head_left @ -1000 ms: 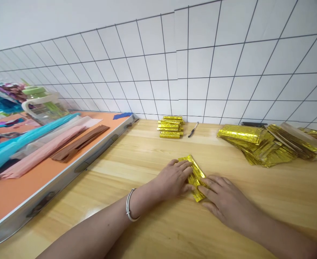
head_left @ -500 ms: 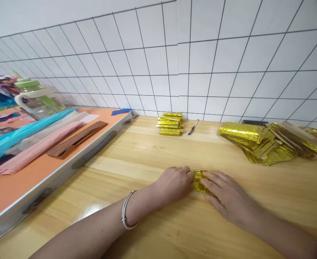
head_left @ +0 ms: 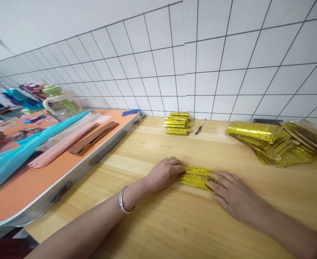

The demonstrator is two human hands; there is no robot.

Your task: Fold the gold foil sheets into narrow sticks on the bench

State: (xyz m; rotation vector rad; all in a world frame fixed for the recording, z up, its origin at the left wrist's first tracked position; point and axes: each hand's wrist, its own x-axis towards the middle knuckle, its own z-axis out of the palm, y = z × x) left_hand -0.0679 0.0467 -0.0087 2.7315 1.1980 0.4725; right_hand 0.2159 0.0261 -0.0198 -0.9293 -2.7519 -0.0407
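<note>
A folded sheet of gold foil paper lies flat on the wooden table, with a seam running along its length. At its left end, the curled fingers of my left hand are closed on the edge; the thumb is mostly hidden. My right hand rests over the right end with its fingers stretched out and a little apart, the fingertips touching the foil. Further back, by the wall, is a small stack of narrow folded gold foil strips.
Right of the stack lies a pen. A heap of gold foil sheets sits at the back right. On the left, an orange-topped table holds brown, pink and turquoise paper, scissors and a green-lidded bottle.
My left hand has moved left and my right hand slightly right, so more of the gold foil paper shows between them. The view has turned a little to the left.
</note>
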